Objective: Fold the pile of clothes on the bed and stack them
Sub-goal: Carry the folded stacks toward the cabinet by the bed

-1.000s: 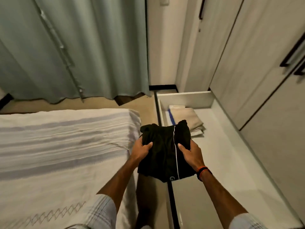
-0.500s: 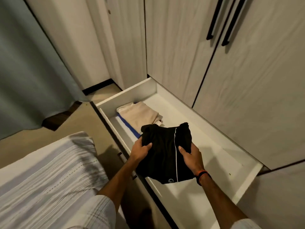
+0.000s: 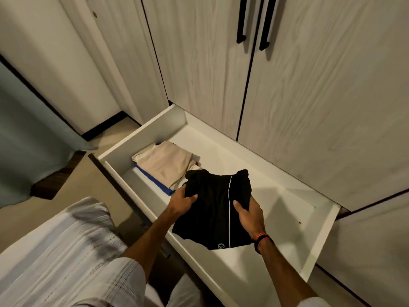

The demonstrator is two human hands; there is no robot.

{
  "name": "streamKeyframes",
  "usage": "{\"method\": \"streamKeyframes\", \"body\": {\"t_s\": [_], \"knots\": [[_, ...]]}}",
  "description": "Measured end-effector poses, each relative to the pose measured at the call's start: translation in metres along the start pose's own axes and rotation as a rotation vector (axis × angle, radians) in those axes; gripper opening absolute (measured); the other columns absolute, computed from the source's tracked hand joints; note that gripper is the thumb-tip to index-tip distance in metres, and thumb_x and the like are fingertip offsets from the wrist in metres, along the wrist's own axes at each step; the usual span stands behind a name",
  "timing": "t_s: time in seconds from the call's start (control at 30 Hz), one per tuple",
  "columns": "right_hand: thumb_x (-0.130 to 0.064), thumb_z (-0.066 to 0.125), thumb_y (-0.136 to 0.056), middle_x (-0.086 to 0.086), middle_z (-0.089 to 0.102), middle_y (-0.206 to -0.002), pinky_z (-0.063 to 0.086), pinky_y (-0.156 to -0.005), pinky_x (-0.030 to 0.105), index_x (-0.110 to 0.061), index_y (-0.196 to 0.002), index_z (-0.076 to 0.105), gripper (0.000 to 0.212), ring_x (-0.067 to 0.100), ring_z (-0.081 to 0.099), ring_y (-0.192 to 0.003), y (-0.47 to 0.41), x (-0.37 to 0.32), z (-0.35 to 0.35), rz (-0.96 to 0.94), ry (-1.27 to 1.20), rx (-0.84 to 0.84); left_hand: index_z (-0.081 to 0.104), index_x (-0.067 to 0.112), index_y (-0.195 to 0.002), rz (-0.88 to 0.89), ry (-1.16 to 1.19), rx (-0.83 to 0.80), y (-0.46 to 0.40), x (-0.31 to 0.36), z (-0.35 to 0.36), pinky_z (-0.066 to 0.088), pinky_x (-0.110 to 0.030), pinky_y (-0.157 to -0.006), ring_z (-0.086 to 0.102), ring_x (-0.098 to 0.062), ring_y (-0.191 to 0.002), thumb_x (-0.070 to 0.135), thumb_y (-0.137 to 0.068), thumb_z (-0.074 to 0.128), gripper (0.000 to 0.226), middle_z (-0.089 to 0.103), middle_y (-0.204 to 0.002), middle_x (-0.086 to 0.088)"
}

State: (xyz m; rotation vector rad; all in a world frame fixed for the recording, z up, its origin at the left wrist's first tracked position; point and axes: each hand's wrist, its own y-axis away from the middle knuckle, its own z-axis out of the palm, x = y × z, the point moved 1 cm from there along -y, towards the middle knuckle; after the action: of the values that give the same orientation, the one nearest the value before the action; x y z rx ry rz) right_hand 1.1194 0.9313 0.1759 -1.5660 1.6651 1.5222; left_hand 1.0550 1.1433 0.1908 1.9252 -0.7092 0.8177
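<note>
Folded black shorts (image 3: 215,209) with a thin white side stripe hang above an open white drawer (image 3: 321,240). My left hand (image 3: 182,199) grips their left edge, thumb on top. My right hand (image 3: 250,212), with an orange band at the wrist, grips the right edge the same way. In the drawer's far left end lies a stack of folded clothes (image 3: 166,163): a beige piece on top, a blue and a white one under it. The shorts overlap the stack's near corner in view.
Pale wood-grain wardrobe doors (image 3: 309,96) with black handles rise behind the drawer. The bed (image 3: 55,251) with its white striped cover fills the lower left. A grey-green curtain (image 3: 26,140) hangs at the left over beige floor.
The view has swung right from the bed toward the wardrobe. Both hands have carried the shorts from the drawer's front edge to over its inside, beside the folded stack.
</note>
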Motion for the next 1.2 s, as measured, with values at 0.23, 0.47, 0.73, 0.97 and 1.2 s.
{"method": "streamKeyframes", "body": {"t_s": [0.23,0.47,0.73,0.97,1.2], "knots": [[-0.027,0.063,-0.094,0.008,0.061,-0.132,0.046,-0.106,0.045,-0.013,-0.140,0.050,0.050,0.028,0.058,-0.121,-0.059,0.018,0.024,0.114,-0.032,0.061,0.042,0.010,-0.142,-0.055,-0.151,-0.115,-0.084,-0.004,0.005,0.040,-0.040,-0.106,0.049,-0.028,-0.128,0.021,-0.095,0.061,0.051,0.053,-0.135,-0.008],[-0.021,0.061,-0.096,0.007,0.060,-0.133,0.045,-0.107,0.040,-0.012,-0.143,0.047,0.050,0.027,0.056,-0.124,-0.118,0.035,0.055,0.246,-0.070,0.158,0.046,0.010,-0.141,-0.040,-0.339,-0.258,-0.188,-0.019,0.013,0.041,-0.042,-0.109,0.052,-0.029,-0.128,0.026,-0.094,0.062,0.052,0.057,-0.136,-0.011],[-0.019,0.062,-0.095,0.008,0.060,-0.134,0.045,-0.107,0.041,-0.012,-0.143,0.048,0.051,0.027,0.055,-0.124,-0.197,0.041,0.075,0.288,-0.147,0.311,0.050,0.009,-0.137,0.050,-0.376,-0.311,-0.291,0.000,0.027,0.042,-0.043,-0.106,0.054,-0.031,-0.124,0.021,-0.094,0.063,0.046,0.059,-0.131,-0.014],[-0.017,0.064,-0.094,0.014,0.055,-0.137,0.045,-0.105,0.041,-0.007,-0.143,0.040,0.056,0.033,0.054,-0.125,-0.236,0.051,0.074,0.383,-0.080,0.383,0.033,0.010,-0.144,0.133,-0.654,-0.249,-0.346,0.012,0.037,0.039,-0.043,-0.105,0.048,-0.036,-0.128,0.023,-0.095,0.061,0.058,0.049,-0.140,-0.016],[-0.022,0.065,-0.092,0.014,0.011,-0.162,0.028,-0.118,0.047,-0.012,-0.156,0.014,0.083,0.035,0.019,-0.148,-0.234,0.062,0.100,0.242,0.646,0.064,0.021,0.022,-0.154,0.364,-1.004,-0.360,-0.324,-0.021,0.065,0.028,-0.050,-0.116,0.024,-0.036,-0.143,0.021,-0.090,0.064,0.077,0.019,-0.159,-0.010]]}}
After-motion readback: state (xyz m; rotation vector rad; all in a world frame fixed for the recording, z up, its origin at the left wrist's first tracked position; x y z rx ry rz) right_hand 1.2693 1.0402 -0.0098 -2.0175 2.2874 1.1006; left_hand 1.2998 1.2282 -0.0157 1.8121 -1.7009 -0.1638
